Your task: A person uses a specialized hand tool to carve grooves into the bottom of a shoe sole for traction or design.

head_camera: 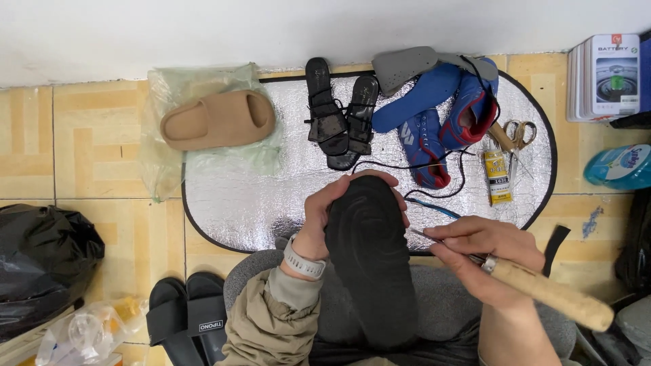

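Observation:
My left hand (332, 207) grips a black shoe (369, 257) held sole-up on my lap, fingers wrapped over its toe. My right hand (485, 251) holds a sewing awl with a pale wooden handle (553, 295); its metal tip meets the right edge of the shoe's sole. A blue thread (434, 207) runs from the shoe's edge up toward the mat. A grey watch sits on my left wrist.
A silver foil mat (230, 196) lies on the tiled floor with black sandals (342, 112), blue sneakers (441, 115), scissors (519, 132) and a glue tube (497, 176). A tan slide (217, 120) rests on plastic. Black slippers (186, 318) and a black bag (44, 261) lie left.

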